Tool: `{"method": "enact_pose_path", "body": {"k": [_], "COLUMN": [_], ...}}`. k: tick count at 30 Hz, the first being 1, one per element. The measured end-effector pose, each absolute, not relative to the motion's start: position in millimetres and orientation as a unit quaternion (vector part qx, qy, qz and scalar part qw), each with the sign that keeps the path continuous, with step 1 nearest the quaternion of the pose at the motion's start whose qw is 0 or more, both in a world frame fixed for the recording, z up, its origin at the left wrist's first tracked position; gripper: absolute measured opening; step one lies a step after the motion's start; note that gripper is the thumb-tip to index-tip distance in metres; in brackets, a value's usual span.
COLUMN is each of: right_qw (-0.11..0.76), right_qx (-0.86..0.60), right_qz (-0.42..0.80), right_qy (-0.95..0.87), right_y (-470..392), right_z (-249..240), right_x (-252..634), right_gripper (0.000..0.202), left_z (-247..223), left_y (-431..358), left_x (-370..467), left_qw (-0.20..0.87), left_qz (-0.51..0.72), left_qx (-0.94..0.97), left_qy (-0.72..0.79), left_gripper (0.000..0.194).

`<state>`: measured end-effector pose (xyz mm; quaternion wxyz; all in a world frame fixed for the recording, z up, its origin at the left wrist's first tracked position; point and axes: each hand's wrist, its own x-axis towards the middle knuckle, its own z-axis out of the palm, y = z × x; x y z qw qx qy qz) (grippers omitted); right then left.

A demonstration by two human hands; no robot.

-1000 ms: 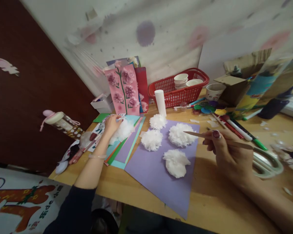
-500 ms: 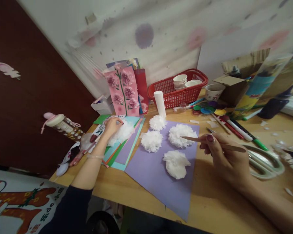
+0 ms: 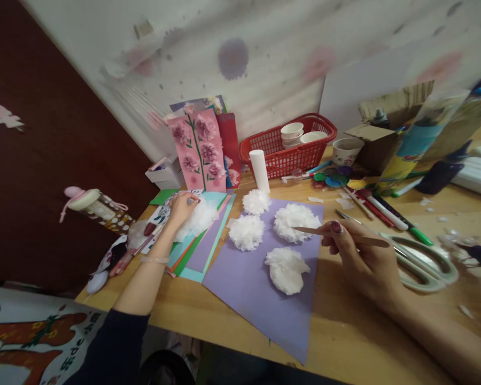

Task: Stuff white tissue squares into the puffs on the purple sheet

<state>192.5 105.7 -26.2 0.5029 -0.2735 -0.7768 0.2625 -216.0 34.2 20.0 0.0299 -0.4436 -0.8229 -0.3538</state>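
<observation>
My right hand [image 3: 366, 256] is closed around a thin wooden stick [image 3: 374, 241]. The stick's pointed end reaches the edge of a white tissue-paper flower [image 3: 291, 216]. Three more white tissue-paper flowers, one of them flatter [image 3: 287, 271], sit on a sheet of purple paper [image 3: 260, 299]. On the left, my left hand [image 3: 180, 210] has its fingers curled together at a heap of thin white tissue [image 3: 198, 222], over a stack of coloured papers [image 3: 200, 262]. What its fingertips hold, if anything, is too small to make out.
Scissors [image 3: 433, 272] lie beside my right wrist. Behind stand a white roll [image 3: 260, 174], a red basket [image 3: 280, 158] with paper cups, and a pink flower picture [image 3: 200, 176]. Paint lids [image 3: 333, 182], markers [image 3: 419, 235] and a bottle [image 3: 100, 208] surround the work.
The view has shifted slightly, and everything sits a little further left. My right hand still holds the stick by the flower; my left hand stays at the white tissue.
</observation>
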Motion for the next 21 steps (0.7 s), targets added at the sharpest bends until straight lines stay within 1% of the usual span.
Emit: {"method": "enact_pose_path", "body": {"k": [2, 4, 8, 10, 12, 14, 16, 19, 21], "right_qw": [0.507, 0.513, 0.521, 0.527, 0.538, 0.550, 0.552, 0.540, 0.533], "right_qx": [-0.275, -0.275, -0.281, -0.284, -0.277, -0.269, -0.262, -0.250, -0.253], "right_qz": [0.270, 0.280, 0.324, 0.357, 0.398, 0.441, 0.483, 0.526, 0.537], "right_qy": [-0.771, -0.763, -0.738, -0.717, -0.689, -0.656, -0.627, -0.607, -0.603], "right_y": [106.1, 106.2, 104.1, 101.6, 98.6, 95.5, 92.9, 91.1, 91.1], "right_z": [-26.6, -27.9, -29.0, -26.4, -21.6, -16.2, -12.2, -11.0, -12.6], "right_x": [192.6, 192.7, 192.2, 191.1, 189.5, 187.9, 186.7, 186.7, 187.3], "right_gripper": [0.040, 0.038, 0.036, 0.038, 0.040, 0.041, 0.041, 0.040, 0.039], "left_z": [25.0, 31.3, 39.8, 40.6, 39.8, 38.5, 37.3, 35.6, 34.0], "left_y": [33.0, 29.6, 17.4, 9.3, 0.7, -7.6, -14.5, -21.3, -23.9], "left_x": [-212.2, -204.7, -172.7, -148.9, -122.9, -97.5, -75.0, -50.7, -44.1], "left_qw": [0.022, -0.006, -0.118, -0.179, -0.247, -0.348, -0.426, -0.493, -0.508], "left_qz": [-0.398, -0.442, -0.505, -0.518, -0.527, -0.537, -0.532, -0.515, -0.510], "left_qx": [-0.429, -0.418, -0.414, -0.419, -0.420, -0.410, -0.398, -0.381, -0.373], "left_qy": [-0.811, -0.794, -0.748, -0.724, -0.696, -0.650, -0.614, -0.589, -0.586], "left_gripper": [0.008, 0.018, 0.039, 0.044, 0.042, 0.036, 0.034, 0.037, 0.038]}}
